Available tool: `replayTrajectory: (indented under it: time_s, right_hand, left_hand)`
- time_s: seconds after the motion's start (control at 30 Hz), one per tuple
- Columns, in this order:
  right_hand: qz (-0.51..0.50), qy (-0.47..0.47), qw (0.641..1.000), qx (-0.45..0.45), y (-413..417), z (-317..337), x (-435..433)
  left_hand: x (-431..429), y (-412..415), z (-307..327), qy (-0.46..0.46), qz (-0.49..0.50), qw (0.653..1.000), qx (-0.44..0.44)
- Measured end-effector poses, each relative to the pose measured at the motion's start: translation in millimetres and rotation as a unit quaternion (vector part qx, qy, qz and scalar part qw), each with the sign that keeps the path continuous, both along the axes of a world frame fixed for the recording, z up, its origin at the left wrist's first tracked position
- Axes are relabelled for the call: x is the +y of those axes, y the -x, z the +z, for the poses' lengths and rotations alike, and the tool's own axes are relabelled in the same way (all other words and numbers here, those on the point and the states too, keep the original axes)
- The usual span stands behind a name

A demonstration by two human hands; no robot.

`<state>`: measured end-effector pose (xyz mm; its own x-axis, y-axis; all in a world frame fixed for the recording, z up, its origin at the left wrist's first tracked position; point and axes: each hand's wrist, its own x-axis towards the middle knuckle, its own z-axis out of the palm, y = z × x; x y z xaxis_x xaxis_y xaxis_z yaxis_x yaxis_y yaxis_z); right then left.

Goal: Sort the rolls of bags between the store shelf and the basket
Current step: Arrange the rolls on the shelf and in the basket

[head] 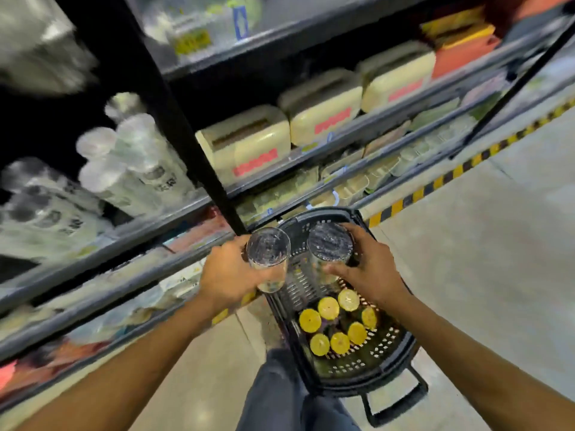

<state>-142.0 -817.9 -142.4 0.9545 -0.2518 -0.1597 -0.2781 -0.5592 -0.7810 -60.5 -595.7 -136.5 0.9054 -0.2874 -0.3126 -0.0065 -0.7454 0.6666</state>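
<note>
The shelf (130,241) on the left is smeared by motion blur, so its labels cannot be read. About six clear rolls of bags (130,163) lie there on the middle level; the blur makes the exact count unsure. Lower levels hold goods too blurred to name.

The left hand (231,275) has its fingers wrapped around one clear roll (269,256), held end-on to the camera, so most of its length is hidden. Just beside it, the right hand (364,272) has its fingers clamped on a second roll (330,244), also seen end-on, over the far end of the basket (401,346). Two rolls are held, one per hand, close together but apart.

The black basket stands on the floor (482,244) beside the shelf. Seven yellow-ended rolls (339,321) stand in it, their bodies mostly hidden. Three cream boxes (320,116) sit on the shelf further right.
</note>
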Motion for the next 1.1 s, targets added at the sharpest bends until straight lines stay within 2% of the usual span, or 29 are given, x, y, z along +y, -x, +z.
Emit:
replayTrajectory:
  time_s: [0.2,0.4,0.63,0.83,1.1]
  right_hand:
    - [0.052,-0.027,0.997,-0.046,1.7,95.1,64.5]
    - [0.111,-0.109,0.986,-0.061,-12.3,138.6,137.6]
    - [0.155,-0.126,0.975,-0.098,-62.2,184.4,246.1]
    - [0.137,-0.134,0.969,-0.155,-115.4,211.6,322.8]
    - [0.088,-0.105,0.972,-0.189,-177.7,208.9,362.9]
  left_hand:
    - [77.0,24.0,97.3,-0.012,0.032,0.997,-0.076]
    - [158.7,42.4,148.9,0.046,0.107,0.985,-0.126]
    - [277.1,21.6,197.7,0.048,0.164,0.968,-0.183]
    - [362.2,-20.4,220.1,0.065,0.201,0.950,-0.232]
    - [400.4,-83.1,198.2,0.114,0.225,0.945,-0.210]
